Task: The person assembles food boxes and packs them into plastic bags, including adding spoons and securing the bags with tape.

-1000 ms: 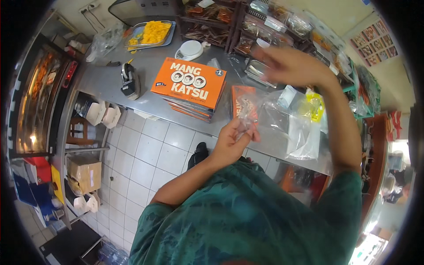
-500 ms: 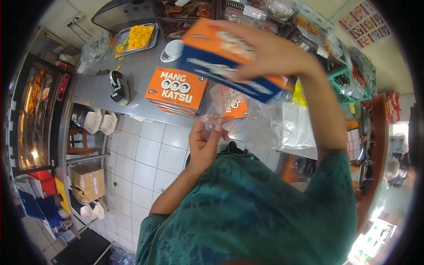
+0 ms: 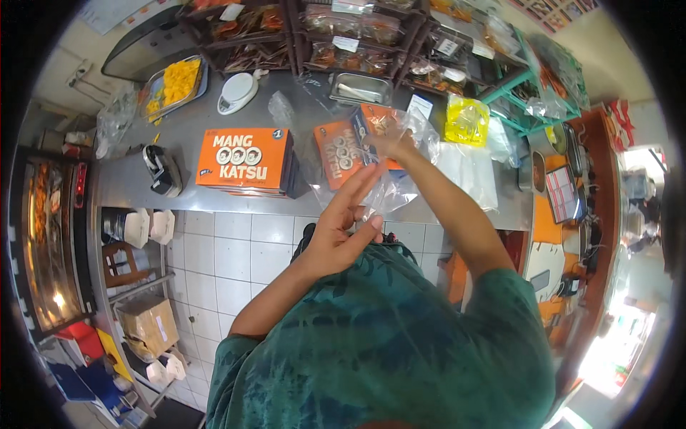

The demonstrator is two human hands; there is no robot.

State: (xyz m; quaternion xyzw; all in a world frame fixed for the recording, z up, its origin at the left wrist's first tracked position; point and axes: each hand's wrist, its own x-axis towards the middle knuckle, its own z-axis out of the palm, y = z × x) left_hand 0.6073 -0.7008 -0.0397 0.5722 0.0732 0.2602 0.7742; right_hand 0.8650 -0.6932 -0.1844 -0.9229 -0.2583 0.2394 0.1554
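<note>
A clear plastic bag (image 3: 389, 194) lies on the steel counter in front of me, its near edge at my left hand (image 3: 343, 232). The plastic is pinched between that hand's thumb and fingers. One orange box (image 3: 336, 159) shows through the film, lying tilted to the left. Beside it my right hand (image 3: 389, 141) reaches down, closed on a second orange-and-blue box (image 3: 371, 116) at the bag. Its fingertips are partly hidden by the film. To the left stands a neat stack of flat orange boxes (image 3: 241, 159) with dark blue sides.
A stapler-like black device (image 3: 163, 171), a white kitchen scale (image 3: 238, 93) and a glass tray of yellow pieces (image 3: 174, 89) stand at left. Behind are a metal tray (image 3: 361, 89) and dark crates (image 3: 350, 28) of packets. A yellow bag (image 3: 466, 120) lies right, with white bags (image 3: 468, 171) before it.
My right hand has brought the orange-and-blue box down from high over the counter to the plastic bag. My left hand's fingers have straightened along the bag's edge. The view has shifted.
</note>
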